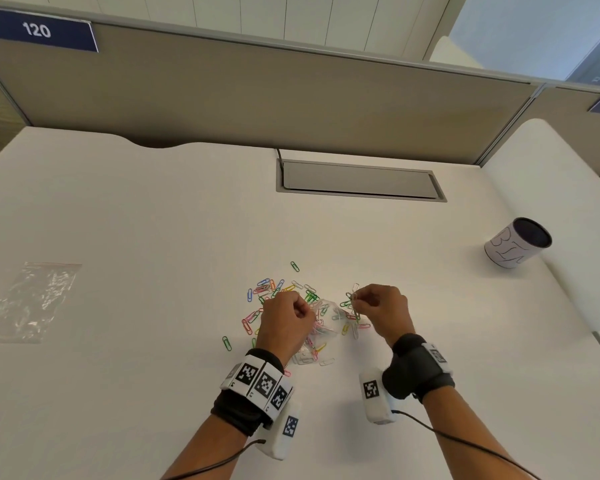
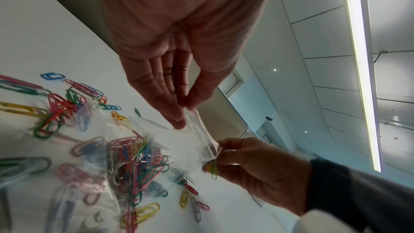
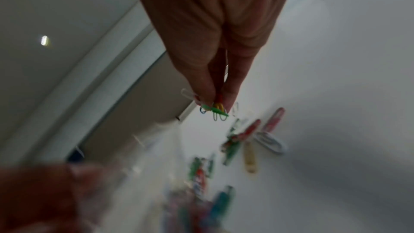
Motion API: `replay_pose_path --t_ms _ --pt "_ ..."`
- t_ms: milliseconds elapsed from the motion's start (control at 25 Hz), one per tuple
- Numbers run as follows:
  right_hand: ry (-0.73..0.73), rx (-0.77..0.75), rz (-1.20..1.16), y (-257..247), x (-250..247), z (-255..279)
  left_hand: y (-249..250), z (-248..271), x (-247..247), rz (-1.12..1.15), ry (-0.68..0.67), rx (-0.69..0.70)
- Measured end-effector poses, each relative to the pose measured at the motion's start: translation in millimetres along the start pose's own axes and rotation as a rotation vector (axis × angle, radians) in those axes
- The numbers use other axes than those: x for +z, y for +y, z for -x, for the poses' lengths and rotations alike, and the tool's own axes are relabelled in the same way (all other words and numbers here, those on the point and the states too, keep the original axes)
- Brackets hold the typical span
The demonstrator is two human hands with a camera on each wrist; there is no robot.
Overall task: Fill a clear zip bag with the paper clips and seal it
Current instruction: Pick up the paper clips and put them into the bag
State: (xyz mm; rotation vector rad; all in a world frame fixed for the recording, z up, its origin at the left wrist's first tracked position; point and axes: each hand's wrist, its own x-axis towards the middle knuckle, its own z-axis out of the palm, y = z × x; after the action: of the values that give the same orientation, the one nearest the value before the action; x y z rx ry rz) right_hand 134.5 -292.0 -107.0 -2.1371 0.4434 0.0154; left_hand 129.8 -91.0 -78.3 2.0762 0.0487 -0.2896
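A clear zip bag [image 1: 323, 323] [image 2: 143, 148] partly filled with coloured paper clips hangs over the white desk [image 1: 136, 237]. My left hand [image 1: 288, 318] [image 2: 181, 112] pinches the bag's open rim between thumb and fingers. My right hand [image 1: 378, 308] [image 3: 215, 102] pinches a small bunch of clips [image 1: 353, 299] [image 3: 213, 111] just right of the bag's mouth; in the left wrist view the right hand [image 2: 253, 162] touches the far rim. Loose paper clips [image 1: 278, 289] [image 2: 56, 105] lie scattered on the desk around both hands.
A second flat clear bag [image 1: 32, 301] lies at the desk's left. A white cup with a dark inside [image 1: 518, 242] stands at the right. A grey cable hatch [image 1: 359, 180] is set in the desk behind the clips, below the partition wall.
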Motion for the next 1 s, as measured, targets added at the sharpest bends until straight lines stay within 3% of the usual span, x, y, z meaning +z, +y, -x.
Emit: replay_pose_path --t_ms 80,160,240,320,400,480,760,880,1000 --pt "-0.065 0.046 -0.295 -17.2 -11.3 10.2 2.1 0.4 0.6 0.001 -0.002 -0.002" --pt "-0.183 0.035 -0.439 -36.6 -19.0 19.5 3.4 0.2 1.0 -0.005 -0.002 -0.002" --pt "-0.298 0.015 -0.367 -52.1 -19.4 24.9 4.3 0.0 1.2 -0.007 -0.002 -0.002" --pt "-0.363 0.009 -0.118 -59.3 -11.5 25.4 5.9 0.5 1.0 -0.014 0.003 0.001" --pt "-0.346 0.024 0.131 -60.4 -1.3 22.8 8.7 1.8 0.5 -0.022 0.004 0.014" --pt "-0.317 0.032 0.214 -61.9 6.0 20.6 11.4 3.5 0.1 -0.016 -0.007 0.028" --pt "-0.333 -0.023 0.170 -59.4 5.3 22.2 9.4 1.8 0.4 -0.006 -0.027 0.037" --pt "-0.139 -0.127 0.107 -47.1 -12.0 22.4 7.7 0.2 1.2 -0.002 -0.023 0.038" --pt "-0.098 0.007 0.253 -14.8 -27.9 16.5 5.2 -0.4 0.5 0.006 -0.025 0.042"
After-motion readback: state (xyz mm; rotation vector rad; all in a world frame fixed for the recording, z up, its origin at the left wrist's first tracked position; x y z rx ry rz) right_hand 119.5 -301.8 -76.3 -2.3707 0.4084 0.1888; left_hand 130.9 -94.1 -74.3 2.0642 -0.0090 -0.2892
